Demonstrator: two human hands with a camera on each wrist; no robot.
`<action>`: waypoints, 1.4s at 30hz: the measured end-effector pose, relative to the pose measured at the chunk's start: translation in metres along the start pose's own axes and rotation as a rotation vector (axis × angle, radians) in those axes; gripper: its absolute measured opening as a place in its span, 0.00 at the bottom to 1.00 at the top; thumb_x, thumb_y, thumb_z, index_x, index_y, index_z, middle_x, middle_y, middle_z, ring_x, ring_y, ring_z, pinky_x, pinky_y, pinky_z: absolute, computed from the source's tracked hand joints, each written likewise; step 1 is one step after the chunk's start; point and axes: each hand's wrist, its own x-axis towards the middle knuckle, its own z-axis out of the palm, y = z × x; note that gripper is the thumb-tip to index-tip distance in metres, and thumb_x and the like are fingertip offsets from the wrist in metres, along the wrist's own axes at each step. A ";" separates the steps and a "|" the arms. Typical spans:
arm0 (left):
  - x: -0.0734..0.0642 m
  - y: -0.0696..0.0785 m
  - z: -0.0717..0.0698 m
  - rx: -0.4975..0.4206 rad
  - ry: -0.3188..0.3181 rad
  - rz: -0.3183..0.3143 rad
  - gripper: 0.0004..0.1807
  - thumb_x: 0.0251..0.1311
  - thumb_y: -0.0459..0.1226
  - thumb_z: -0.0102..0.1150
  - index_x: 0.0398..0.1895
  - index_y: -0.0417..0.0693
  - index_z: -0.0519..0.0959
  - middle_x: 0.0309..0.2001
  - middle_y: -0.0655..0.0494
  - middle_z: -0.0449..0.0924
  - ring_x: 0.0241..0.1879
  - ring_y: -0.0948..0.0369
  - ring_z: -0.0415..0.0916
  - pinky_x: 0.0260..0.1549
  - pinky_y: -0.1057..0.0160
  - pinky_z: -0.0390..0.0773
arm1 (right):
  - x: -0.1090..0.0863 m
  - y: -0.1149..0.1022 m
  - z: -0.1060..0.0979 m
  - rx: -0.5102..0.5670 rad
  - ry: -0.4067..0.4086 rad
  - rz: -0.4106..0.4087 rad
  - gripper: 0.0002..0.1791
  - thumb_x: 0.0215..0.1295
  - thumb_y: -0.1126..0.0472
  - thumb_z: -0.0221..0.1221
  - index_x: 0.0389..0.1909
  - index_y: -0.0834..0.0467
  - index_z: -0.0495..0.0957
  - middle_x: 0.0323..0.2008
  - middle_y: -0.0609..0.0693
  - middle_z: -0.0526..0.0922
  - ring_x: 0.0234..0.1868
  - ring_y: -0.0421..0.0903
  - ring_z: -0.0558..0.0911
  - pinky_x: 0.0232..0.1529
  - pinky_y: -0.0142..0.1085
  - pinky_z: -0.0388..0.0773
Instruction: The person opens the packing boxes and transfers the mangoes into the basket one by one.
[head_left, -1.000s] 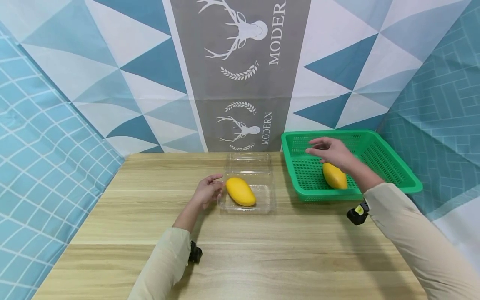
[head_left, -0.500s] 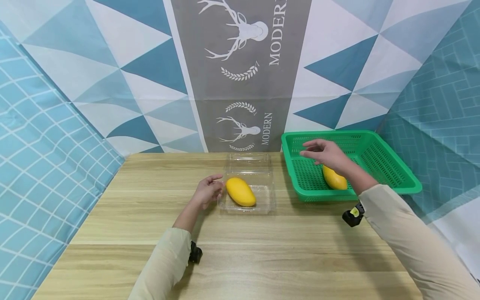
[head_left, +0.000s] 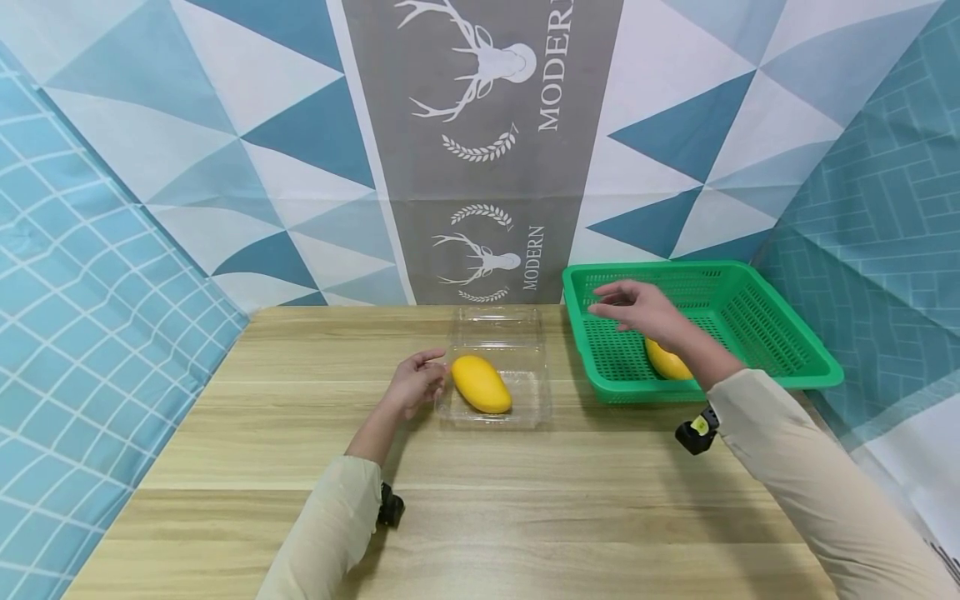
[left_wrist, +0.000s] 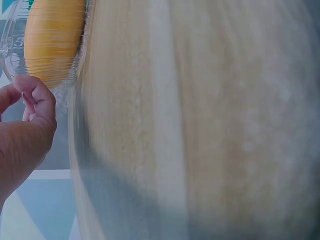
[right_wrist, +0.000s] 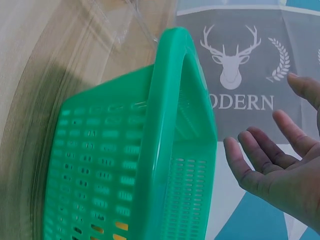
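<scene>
A clear plastic clamshell box [head_left: 531, 392] lies with its lid [head_left: 498, 327] folded back, and a yellow mango [head_left: 481, 384] rests inside. At its left edge, my left hand [head_left: 415, 383] pinches the rim between bent thumb and fingers; the left wrist view shows the thumb [left_wrist: 40, 97] right at the plastic. My right hand [head_left: 643, 312] hovers over the left part of a green basket [head_left: 600, 387], fingers loosely spread and holding nothing. A second mango [head_left: 667, 362] lies in this basket, partly hidden beneath my right wrist.
Both box and basket stand on a wooden table [head_left: 480, 517], toward its back edge. Behind rises a patterned wall cover [head_left: 480, 167], with tile-patterned sheets [head_left: 90, 275] at the sides. The basket's high rim [right_wrist: 167, 100] stands close to my right hand.
My right hand has drifted left over the basket, its wrist now covering more of the second mango. The left hand, box and first mango stay where they were.
</scene>
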 end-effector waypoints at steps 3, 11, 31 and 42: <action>0.001 0.000 0.000 0.001 0.003 -0.002 0.23 0.62 0.29 0.50 0.62 0.41 0.65 0.35 0.54 0.75 0.25 0.65 0.69 0.22 0.72 0.73 | 0.001 -0.002 0.003 0.000 -0.003 -0.005 0.33 0.63 0.45 0.57 0.63 0.58 0.65 0.61 0.60 0.69 0.59 0.56 0.71 0.52 0.47 0.76; -0.001 -0.001 0.001 0.002 0.005 -0.002 0.24 0.62 0.30 0.52 0.62 0.40 0.65 0.33 0.52 0.73 0.25 0.65 0.68 0.22 0.73 0.73 | 0.000 -0.007 0.009 -0.017 0.003 -0.002 0.32 0.63 0.44 0.57 0.63 0.56 0.65 0.60 0.59 0.70 0.58 0.54 0.72 0.49 0.44 0.78; -0.001 0.001 0.001 0.001 0.005 -0.008 0.24 0.63 0.30 0.52 0.62 0.42 0.65 0.36 0.52 0.73 0.25 0.65 0.69 0.21 0.73 0.73 | 0.008 -0.009 0.021 0.027 -0.031 0.001 0.31 0.62 0.47 0.59 0.63 0.57 0.66 0.60 0.59 0.70 0.58 0.54 0.72 0.51 0.47 0.78; -0.002 0.002 0.001 -0.004 0.013 -0.012 0.24 0.62 0.30 0.52 0.62 0.41 0.65 0.36 0.51 0.73 0.25 0.64 0.69 0.21 0.72 0.73 | 0.011 -0.013 0.030 0.008 -0.024 -0.007 0.30 0.62 0.47 0.59 0.61 0.57 0.68 0.57 0.58 0.72 0.56 0.54 0.74 0.48 0.45 0.79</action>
